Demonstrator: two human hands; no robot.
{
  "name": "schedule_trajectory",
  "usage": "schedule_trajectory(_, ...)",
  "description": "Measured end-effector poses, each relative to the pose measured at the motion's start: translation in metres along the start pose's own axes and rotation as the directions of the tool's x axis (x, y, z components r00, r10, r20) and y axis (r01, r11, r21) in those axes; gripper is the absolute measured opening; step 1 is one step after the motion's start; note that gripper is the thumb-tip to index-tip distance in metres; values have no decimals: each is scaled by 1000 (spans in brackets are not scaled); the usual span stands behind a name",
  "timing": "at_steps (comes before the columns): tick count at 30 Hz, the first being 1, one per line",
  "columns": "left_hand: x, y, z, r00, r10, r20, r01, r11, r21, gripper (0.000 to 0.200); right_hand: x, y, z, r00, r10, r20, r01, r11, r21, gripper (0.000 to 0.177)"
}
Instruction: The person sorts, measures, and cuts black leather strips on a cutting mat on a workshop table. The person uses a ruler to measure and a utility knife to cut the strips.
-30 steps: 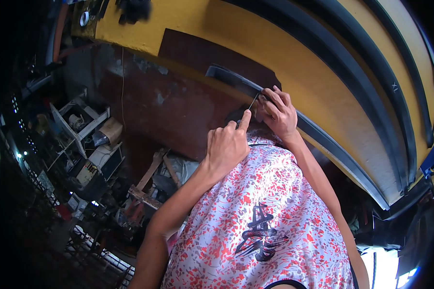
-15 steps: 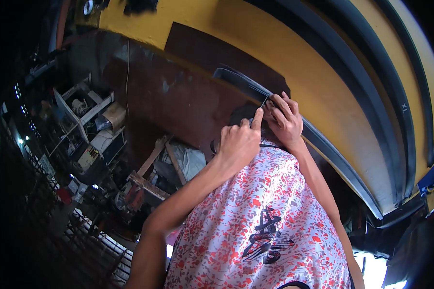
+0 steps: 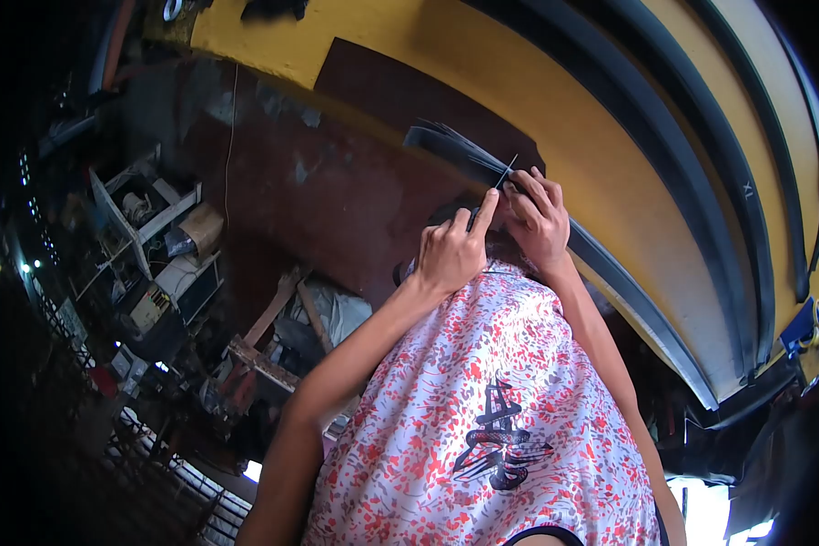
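Note:
My left hand (image 3: 455, 247) is closed, its index finger stretched along a thin knife (image 3: 510, 168); the handle is hidden in the fist. The narrow blade lies across a long black strip (image 3: 450, 147), whose far end looks split into thin layers. On the right, the fingers of my right hand (image 3: 539, 218) are bent and closed on the strip, right beside the blade. Past that hand the strip continues along the edge of the yellow table (image 3: 601, 155) towards the lower right.
Several curved black strips (image 3: 673, 118) lie on the yellow surface, one marked XL. A dark brown sheet (image 3: 409, 86) lies near its edge. Beyond stand a cluttered wooden rack (image 3: 168, 218) and wooden pieces (image 3: 273, 314) over a pale cloth-like bundle (image 3: 337, 314).
The blade now sticks out further past the strip, and my left hand has moved slightly up and forward. My right hand still grips the strip. The view has shifted slightly.

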State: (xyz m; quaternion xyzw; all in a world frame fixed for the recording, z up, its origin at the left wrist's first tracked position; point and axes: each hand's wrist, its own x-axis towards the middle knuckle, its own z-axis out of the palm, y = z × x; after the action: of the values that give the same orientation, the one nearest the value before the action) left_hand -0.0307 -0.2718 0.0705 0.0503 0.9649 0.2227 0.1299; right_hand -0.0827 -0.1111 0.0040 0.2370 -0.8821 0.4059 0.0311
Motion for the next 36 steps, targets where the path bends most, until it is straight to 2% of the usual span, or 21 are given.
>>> schedule_trajectory(6,-4,-5,14,993,36,-116,-36,999,3,63,-8,9,8,1000,-17,-18,17,1000,9,38)
schedule_trajectory(10,-6,-11,26,994,36,-103,-37,999,-9,65,-7,10,10,999,-28,-43,27,999,-17,35)
schedule_trajectory(13,-3,-1,10,999,-24,-43,23,999,-27,62,-5,8,10,997,-33,-65,32,999,-18,30)
schedule_trajectory(16,3,9,-15,989,-107,105,110,994,-20,58,-4,7,8,996,-27,-79,26,999,-20,26)
schedule_trajectory(22,-13,13,-37,958,-160,237,144,986,85,58,-4,7,9,996,-12,-86,11,1000,-13,25)
schedule_trajectory(36,-4,14,-46,934,-144,326,96,982,160,62,-9,8,8,999,16,-28,-17,999,-28,31)
